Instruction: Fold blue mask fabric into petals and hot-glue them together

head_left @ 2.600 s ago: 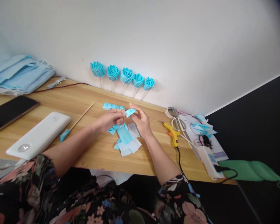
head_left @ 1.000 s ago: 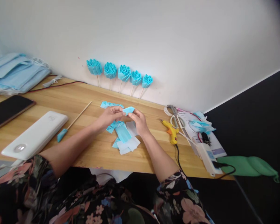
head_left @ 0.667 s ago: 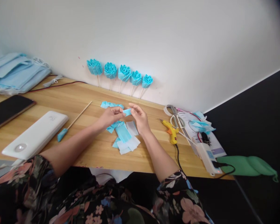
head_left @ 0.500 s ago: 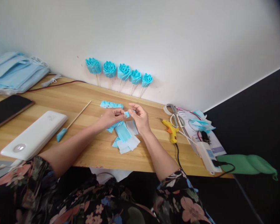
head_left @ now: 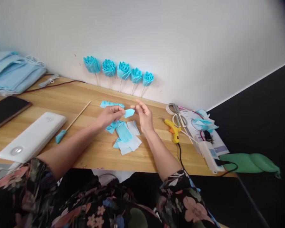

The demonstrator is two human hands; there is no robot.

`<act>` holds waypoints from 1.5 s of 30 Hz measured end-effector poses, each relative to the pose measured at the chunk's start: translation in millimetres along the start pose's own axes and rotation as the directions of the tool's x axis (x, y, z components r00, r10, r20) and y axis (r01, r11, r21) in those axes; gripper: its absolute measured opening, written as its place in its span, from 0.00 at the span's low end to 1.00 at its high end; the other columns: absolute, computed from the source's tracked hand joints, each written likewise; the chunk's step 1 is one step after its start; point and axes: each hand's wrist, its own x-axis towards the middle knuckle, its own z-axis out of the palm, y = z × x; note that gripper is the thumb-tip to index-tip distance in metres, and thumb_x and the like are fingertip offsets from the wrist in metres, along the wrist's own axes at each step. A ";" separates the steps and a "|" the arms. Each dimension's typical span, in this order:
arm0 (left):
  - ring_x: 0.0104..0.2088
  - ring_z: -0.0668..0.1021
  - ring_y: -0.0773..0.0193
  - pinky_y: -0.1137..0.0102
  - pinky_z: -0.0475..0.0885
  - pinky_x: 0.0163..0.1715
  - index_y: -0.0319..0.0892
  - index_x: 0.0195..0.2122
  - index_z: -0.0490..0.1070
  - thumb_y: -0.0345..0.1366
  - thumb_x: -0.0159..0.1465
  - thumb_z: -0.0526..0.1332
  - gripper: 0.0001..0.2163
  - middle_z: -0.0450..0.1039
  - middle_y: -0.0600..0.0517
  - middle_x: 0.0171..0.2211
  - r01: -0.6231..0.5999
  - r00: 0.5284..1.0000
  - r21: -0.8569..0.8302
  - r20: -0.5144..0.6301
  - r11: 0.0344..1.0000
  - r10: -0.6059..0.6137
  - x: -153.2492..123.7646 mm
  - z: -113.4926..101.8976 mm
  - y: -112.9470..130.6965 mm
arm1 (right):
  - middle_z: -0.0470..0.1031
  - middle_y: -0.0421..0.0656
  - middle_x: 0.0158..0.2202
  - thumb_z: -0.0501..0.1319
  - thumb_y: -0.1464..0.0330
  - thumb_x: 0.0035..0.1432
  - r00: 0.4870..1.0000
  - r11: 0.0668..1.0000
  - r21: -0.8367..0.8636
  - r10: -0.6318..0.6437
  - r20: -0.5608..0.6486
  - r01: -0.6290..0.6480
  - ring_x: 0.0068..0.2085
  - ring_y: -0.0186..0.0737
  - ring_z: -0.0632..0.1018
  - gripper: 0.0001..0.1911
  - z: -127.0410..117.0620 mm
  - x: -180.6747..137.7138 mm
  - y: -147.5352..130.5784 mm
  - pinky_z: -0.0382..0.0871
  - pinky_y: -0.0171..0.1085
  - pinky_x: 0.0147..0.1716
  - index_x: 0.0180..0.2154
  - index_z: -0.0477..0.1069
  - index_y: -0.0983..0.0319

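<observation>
Between the thumb and fingers of my left hand is a small light-blue piece of mask fabric, its right end folded to a point. Beside that tip, my right hand has its fingers apart and holds nothing visible. Below lie a loose pile of blue and white fabric pieces and some crumpled blue pieces. A row of folded blue pieces rests behind my left hand. To the left, a wooden stick carries a blue fabric bud on its end.
Several blue fabric roses on sticks lean on the wall. At right are a yellow glue gun, scissors, a power strip and a green pouch. A power bank, phone and masks occupy the left.
The fabric piece was mostly hidden between both hands; now its pointed end shows. My right hand's fingers have come off it, while the left keeps hold. The view has shifted slightly.
</observation>
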 end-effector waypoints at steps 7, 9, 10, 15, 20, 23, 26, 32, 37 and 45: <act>0.19 0.62 0.72 0.73 0.57 0.21 0.41 0.19 0.62 0.42 0.61 0.59 0.16 0.60 0.56 0.15 0.015 1.000 -0.062 -0.012 0.998 -0.016 1.5 -3.5 -2.6 | 0.75 0.41 0.55 0.62 0.66 0.57 0.978 0.988 -0.057 -0.136 0.160 0.146 0.56 0.41 0.74 0.15 -1.3 -2.6 0.7 0.70 0.40 0.53 0.47 0.75 0.54; 0.18 0.61 0.71 0.73 0.56 0.21 0.41 0.18 0.61 0.41 0.61 0.58 0.16 0.59 0.56 0.15 0.024 1.000 -0.051 -0.014 0.998 -0.024 1.3 -2.7 -2.3 | 0.74 0.41 0.56 0.62 0.68 0.56 0.958 0.984 -0.031 -0.165 0.235 0.177 0.58 0.42 0.73 0.11 0.3 -5.5 -1.9 0.71 0.39 0.51 0.42 0.76 0.55; 0.18 0.61 0.71 0.73 0.56 0.21 0.41 0.18 0.61 0.41 0.60 0.58 0.16 0.59 0.56 0.14 0.029 0.999 -0.040 -0.018 0.999 -0.030 1.2 -2.2 -1.7 | 0.74 0.41 0.55 0.63 0.68 0.55 0.952 0.983 -0.019 -0.169 0.257 0.180 0.58 0.42 0.73 0.09 1.0 -6.4 -3.0 0.71 0.39 0.50 0.40 0.77 0.56; 0.18 0.61 0.70 0.73 0.56 0.21 0.41 0.25 0.67 0.40 0.58 0.58 0.09 0.59 0.57 0.15 -0.005 0.996 0.070 -0.087 0.998 0.011 1.9 -0.9 3.1 | 0.77 0.42 0.47 0.65 0.65 0.55 0.976 0.994 0.013 -0.112 0.188 0.112 0.51 0.40 0.76 0.05 2.2 -5.9 -3.7 0.71 0.39 0.49 0.35 0.75 0.57; 0.27 0.70 0.67 0.72 0.65 0.29 0.40 0.30 0.70 0.34 0.54 0.55 0.06 0.68 0.54 0.24 -0.125 0.961 0.108 -0.233 0.986 0.147 2.0 -4.2 5.0 | 0.79 0.41 0.39 0.65 0.61 0.54 0.993 0.999 -0.030 -0.032 0.115 0.036 0.42 0.39 0.78 0.10 2.5 -4.7 -1.9 0.71 0.38 0.47 0.37 0.75 0.58; 0.23 0.66 0.68 0.73 0.61 0.24 0.41 0.25 0.68 0.31 0.51 0.53 0.06 0.62 0.56 0.19 -0.098 0.958 0.126 -0.257 0.987 0.128 2.4 -6.0 2.4 | 0.79 0.40 0.38 0.65 0.60 0.54 0.993 0.999 -0.041 -0.030 0.111 0.035 0.41 0.38 0.78 0.10 3.3 -5.3 -2.1 0.71 0.38 0.46 0.37 0.75 0.58; 0.19 0.60 0.69 0.73 0.55 0.19 0.41 0.25 0.67 0.31 0.51 0.53 0.05 0.57 0.58 0.17 -0.050 0.963 0.124 -0.256 0.991 0.081 2.8 -5.2 0.2 | 0.77 0.39 0.36 0.65 0.60 0.54 0.994 0.999 -0.038 -0.015 0.106 0.019 0.38 0.36 0.76 0.14 3.8 -5.3 -1.7 0.70 0.37 0.43 0.42 0.75 0.57; 0.21 0.63 0.70 0.74 0.56 0.20 0.39 0.37 0.72 0.38 0.56 0.58 0.11 0.63 0.57 0.22 -0.060 0.975 0.154 -0.205 0.986 0.092 -0.4 -0.2 5.5 | 0.71 0.35 0.29 0.67 0.61 0.52 0.994 1.000 0.021 -0.001 0.110 -0.002 0.34 0.33 0.74 0.20 4.0 -3.8 0.8 0.70 0.34 0.39 0.47 0.73 0.55; 0.19 0.60 0.72 0.74 0.52 0.19 0.39 0.29 0.70 0.45 0.55 0.62 0.12 0.59 0.58 0.19 -0.044 0.991 0.204 -0.112 0.978 0.068 -1.0 1.0 4.3 | 0.75 0.37 0.32 0.67 0.58 0.53 0.992 1.000 0.005 0.008 0.123 -0.009 0.36 0.35 0.76 0.20 3.4 -5.0 -0.3 0.71 0.36 0.41 0.48 0.74 0.56; 0.19 0.60 0.72 0.74 0.54 0.20 0.40 0.23 0.67 0.45 0.55 0.64 0.13 0.59 0.58 0.17 -0.098 0.991 0.279 -0.064 0.955 0.121 -0.8 4.5 3.2 | 0.77 0.38 0.38 0.69 0.57 0.51 0.986 1.000 -0.016 0.004 0.164 -0.001 0.38 0.36 0.77 0.24 5.1 -5.2 -0.4 0.71 0.36 0.40 0.50 0.73 0.53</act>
